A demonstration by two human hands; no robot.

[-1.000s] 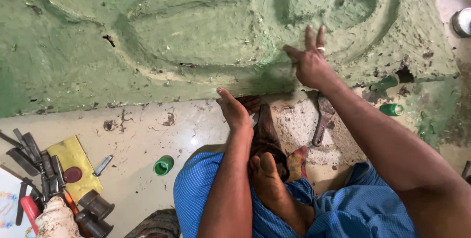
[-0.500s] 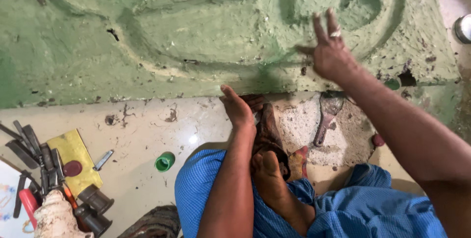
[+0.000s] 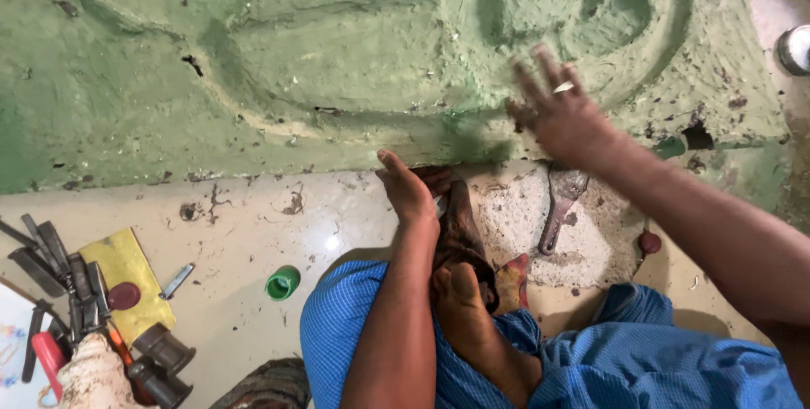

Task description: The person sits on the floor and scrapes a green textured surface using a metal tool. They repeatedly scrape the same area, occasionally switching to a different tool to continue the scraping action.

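A large green moulded slab [image 3: 337, 63] with raised curves and hollows fills the upper view. My right hand [image 3: 561, 114], a ring on one finger, lies flat with fingers spread on the slab's lower right part and looks blurred. My left hand [image 3: 409, 190] rests with fingers together against the slab's lower edge, holding nothing that I can see. My bare foot [image 3: 460, 291] and blue checked cloth [image 3: 591, 358] lie below the hands.
A putty knife [image 3: 561, 207] lies on a crusty white patch under the right hand, a small red knob [image 3: 648, 243] beside it. A green cap [image 3: 283, 282] sits on the floor. At lower left are dark metal tools [image 3: 59, 274] and a yellow pad [image 3: 126, 278].
My right hand has slid up and to the right across the slab, fingers still spread. The left hand has stayed at the slab's lower edge.
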